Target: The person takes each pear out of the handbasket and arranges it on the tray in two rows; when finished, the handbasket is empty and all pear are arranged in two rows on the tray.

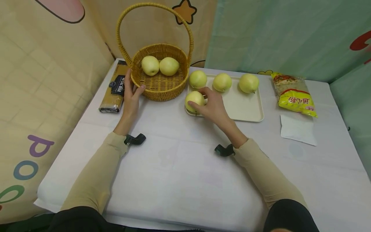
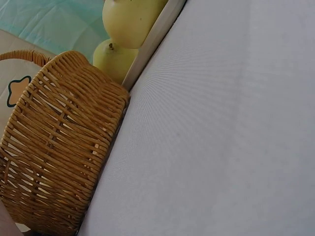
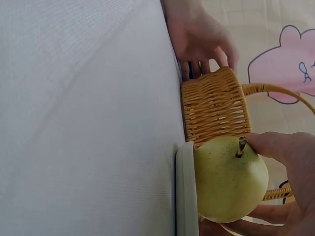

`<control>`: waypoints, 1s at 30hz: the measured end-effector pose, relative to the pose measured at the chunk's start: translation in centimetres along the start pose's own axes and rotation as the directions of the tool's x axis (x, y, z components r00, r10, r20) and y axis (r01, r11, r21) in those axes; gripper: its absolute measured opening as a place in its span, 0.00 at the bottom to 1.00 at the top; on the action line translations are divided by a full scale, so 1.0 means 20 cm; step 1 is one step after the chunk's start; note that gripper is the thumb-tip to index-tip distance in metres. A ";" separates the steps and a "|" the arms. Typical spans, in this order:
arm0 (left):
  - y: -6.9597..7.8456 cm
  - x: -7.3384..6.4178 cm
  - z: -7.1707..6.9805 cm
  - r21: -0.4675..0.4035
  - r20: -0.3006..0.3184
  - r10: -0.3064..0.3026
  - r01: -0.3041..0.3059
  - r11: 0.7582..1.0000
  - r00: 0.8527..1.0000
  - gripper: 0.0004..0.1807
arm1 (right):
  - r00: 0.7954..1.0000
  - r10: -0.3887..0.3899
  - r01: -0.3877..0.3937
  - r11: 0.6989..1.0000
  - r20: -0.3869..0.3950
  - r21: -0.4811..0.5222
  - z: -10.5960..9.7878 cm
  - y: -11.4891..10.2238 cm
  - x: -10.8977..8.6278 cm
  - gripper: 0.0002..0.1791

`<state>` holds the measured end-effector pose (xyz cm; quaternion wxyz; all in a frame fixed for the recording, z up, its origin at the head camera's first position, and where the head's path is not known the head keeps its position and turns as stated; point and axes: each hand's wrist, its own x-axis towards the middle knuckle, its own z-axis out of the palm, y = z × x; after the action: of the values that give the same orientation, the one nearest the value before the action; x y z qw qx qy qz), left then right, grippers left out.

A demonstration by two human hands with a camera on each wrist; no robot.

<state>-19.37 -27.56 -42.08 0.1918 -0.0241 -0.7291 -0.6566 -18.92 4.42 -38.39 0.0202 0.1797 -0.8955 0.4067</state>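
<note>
My right hand (image 1: pixel 214 104) holds a pale yellow-green pear (image 1: pixel 194 101) between thumb and fingers, at the near left corner of the cream tray (image 1: pixel 246 111). In the right wrist view the stem of this pear (image 3: pixel 231 182) shows beside my thumb. My left hand (image 1: pixel 131 96) rests against the near left side of a wicker basket (image 1: pixel 162 94), thumb at its rim and fingers spread along the outer wall. Inside the basket lie two pears (image 1: pixel 160 66). Along the tray's far side sit a left pear (image 1: pixel 198 79), a middle pear (image 1: pixel 222 82) and a right pear (image 1: pixel 249 83).
A pack of pasta (image 1: pixel 114 88) lies left of the basket. To the tray's right are a yellow food bag (image 1: pixel 294 95) and a white paper packet (image 1: pixel 298 129). The basket's tall handle (image 1: pixel 155 4) arches over it. Printed curtains hang behind the white table (image 1: pixel 174 174).
</note>
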 end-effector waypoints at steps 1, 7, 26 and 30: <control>0.00 0.00 0.00 -0.001 0.000 -0.001 0.001 1.000 1.000 0.45 | 1.000 0.007 -0.007 1.000 0.001 0.013 0.00 0.00 0.00 0.33; 0.00 0.00 0.00 -0.011 0.001 -0.005 0.005 1.000 1.000 0.45 | 0.996 0.075 -0.073 0.996 -0.037 0.059 0.01 0.02 0.00 0.33; -0.02 0.01 -0.01 -0.015 0.001 0.001 -0.001 1.000 1.000 0.46 | 0.987 0.148 -0.143 0.987 -0.069 0.073 -0.05 0.00 0.00 0.35; -0.02 0.02 0.00 -0.012 -0.001 -0.001 0.001 1.000 1.000 0.47 | 0.989 0.125 -0.119 0.991 -0.083 0.065 -0.05 0.00 0.01 0.34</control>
<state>-19.76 -27.78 -42.40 0.1918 -0.0244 -0.7251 -0.6610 -19.16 5.16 -37.69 0.0289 0.1073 -0.8905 0.4413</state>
